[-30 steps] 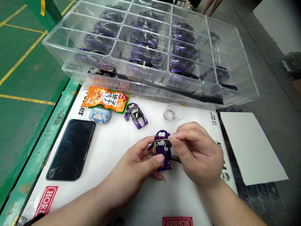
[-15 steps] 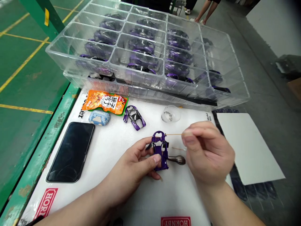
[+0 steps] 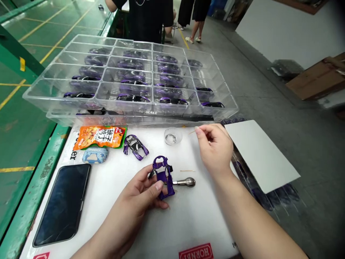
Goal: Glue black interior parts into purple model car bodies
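Observation:
My left hand (image 3: 142, 192) grips a purple car body shell (image 3: 164, 180) between thumb and fingers, its inner side facing up. My right hand (image 3: 215, 147) pinches a thin wooden stick (image 3: 192, 132), just right of a small clear cup (image 3: 173, 136) with something whitish in it. A second thin stick (image 3: 187, 170) lies on the white surface. Below it is a metal tool (image 3: 186, 182) with a rounded handle, its left end hidden behind the shell. Another purple and black car body (image 3: 137, 147) rests farther back, left of the cup.
A clear compartment tray (image 3: 126, 104) of purple car bodies spans the back. To the left are an orange snack packet (image 3: 99, 137), a blue case (image 3: 95, 155) and a phone (image 3: 63, 203). At right lies a white board (image 3: 261, 154). Other people are beyond the tray.
My right hand has moved away from the shell with its stick, back toward the cup. My left hand still holds the shell. The view has shifted, showing more of the room behind.

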`<state>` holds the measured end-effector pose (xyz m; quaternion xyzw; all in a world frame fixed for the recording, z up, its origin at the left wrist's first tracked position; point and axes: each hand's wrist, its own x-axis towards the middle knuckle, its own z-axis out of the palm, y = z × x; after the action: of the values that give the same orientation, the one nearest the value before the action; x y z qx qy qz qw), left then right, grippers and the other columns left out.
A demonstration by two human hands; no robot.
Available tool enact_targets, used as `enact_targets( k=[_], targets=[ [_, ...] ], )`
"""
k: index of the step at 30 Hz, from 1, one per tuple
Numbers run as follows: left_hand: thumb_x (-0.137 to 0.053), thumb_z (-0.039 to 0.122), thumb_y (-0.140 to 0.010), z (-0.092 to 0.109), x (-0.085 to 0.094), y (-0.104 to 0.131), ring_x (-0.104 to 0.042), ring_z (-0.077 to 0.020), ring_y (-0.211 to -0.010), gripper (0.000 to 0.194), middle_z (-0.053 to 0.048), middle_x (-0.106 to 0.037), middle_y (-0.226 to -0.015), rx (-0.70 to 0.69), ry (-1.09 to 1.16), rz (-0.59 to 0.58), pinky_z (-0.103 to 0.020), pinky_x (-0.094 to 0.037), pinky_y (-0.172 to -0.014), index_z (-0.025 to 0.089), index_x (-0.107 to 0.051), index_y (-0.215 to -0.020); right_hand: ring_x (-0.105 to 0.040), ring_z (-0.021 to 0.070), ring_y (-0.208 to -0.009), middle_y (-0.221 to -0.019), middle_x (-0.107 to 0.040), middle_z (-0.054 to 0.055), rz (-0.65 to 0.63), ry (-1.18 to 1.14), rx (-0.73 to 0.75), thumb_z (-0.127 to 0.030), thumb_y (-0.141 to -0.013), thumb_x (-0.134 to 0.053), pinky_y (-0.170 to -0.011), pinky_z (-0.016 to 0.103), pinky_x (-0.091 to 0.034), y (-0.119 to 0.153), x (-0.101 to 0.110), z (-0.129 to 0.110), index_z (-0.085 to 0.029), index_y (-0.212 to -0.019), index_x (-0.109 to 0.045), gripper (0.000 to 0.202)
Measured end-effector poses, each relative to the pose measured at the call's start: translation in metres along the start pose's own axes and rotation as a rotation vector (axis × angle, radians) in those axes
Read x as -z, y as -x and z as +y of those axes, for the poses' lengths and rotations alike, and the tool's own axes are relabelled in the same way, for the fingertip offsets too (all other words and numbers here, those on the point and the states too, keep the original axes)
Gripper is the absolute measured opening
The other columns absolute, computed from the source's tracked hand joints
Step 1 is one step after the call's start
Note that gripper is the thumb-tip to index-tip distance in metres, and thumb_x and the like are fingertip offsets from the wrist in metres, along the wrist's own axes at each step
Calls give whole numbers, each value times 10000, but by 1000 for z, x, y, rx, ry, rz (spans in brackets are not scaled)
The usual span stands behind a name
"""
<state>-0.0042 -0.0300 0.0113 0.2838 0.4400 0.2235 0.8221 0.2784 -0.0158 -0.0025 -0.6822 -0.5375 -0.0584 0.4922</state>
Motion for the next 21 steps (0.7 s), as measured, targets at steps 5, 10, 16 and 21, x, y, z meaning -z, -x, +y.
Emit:
enact_targets(
  k=[5, 10, 16, 21],
  targets=[
    [-1019, 507, -915, 1, 0, 2, -803, -318, -1112, 746, -131, -821, -1214, -3, -22, 19, -359, -691, -775, 244, -722, -1547, -680, 228, -829, -954, -772, 46, -163, 10, -32, -251, -1076, -757, -770, 361, -556, 1, -10, 8, -231, -961, -803, 125],
    [-1027, 503, -912, -2, 1, -2, -804, -311, -1106, 759, -132, -820, -1234, -15, -8, 38, -358, -698, -762, 255, -710, -1556, -678, 226, -813, -923, -760, 41, -268, 22, -52, -220, -1059, -749, -770, 349, -547, 2, -15, 14, -228, -915, -787, 149],
    [-1021, 493, -918, 2, -2, 1, -811, -309, -1097, 721, -127, -828, -1193, -17, -17, 9, -347, -696, -773, 234, -728, -1525, -684, 233, -820, -931, -764, 46, -262, 29, -59, -237, -1053, -756, -790, 362, -560, 4, -14, 14, -230, -926, -802, 135],
    [-1005, 451, -950, 2, -1, 1, -806, -267, -1020, 641, -105, -822, -1134, -35, 4, -4, -332, -700, -766, 245, -748, -1500, -667, 219, -776, -956, -760, 44, -180, 33, -74, -301, -1078, -761, -754, 374, -563, 4, -5, 3, -224, -1063, -846, 116]
  ],
)
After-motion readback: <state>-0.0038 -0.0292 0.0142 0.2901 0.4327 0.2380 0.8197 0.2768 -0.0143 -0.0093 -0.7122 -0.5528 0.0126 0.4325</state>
